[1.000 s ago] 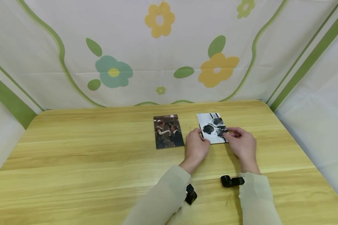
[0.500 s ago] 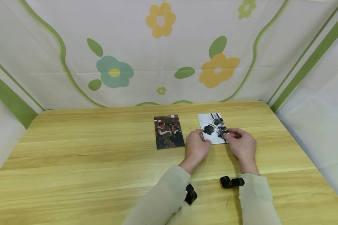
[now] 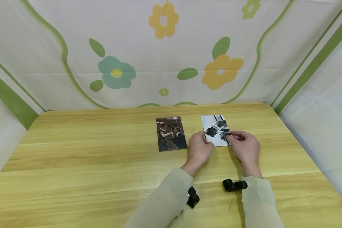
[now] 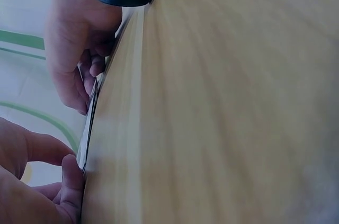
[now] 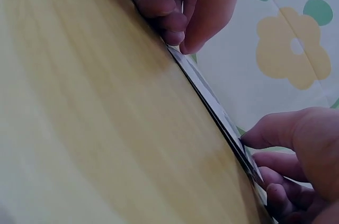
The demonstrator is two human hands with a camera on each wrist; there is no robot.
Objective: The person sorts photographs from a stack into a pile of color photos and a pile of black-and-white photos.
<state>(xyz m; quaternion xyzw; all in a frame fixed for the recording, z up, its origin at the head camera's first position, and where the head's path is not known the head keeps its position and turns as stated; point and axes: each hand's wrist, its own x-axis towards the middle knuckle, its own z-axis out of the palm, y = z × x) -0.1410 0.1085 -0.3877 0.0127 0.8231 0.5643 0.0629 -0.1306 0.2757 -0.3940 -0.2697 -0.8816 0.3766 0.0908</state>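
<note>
The left hand (image 3: 200, 149) pinches the near left corner, and the right hand (image 3: 246, 148) the right edge, of the white card (image 3: 216, 129) between them, printed with dark rose-like shapes and black stripes. Left of both hands, a brown photo (image 3: 171, 134) lies on the tabletop (image 3: 88, 164).

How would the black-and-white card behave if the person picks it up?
The card is probably fairly stiff: its edge looks straight in the right wrist view. Likely light too, being thin, and unlikely to roll, being flat.
</note>
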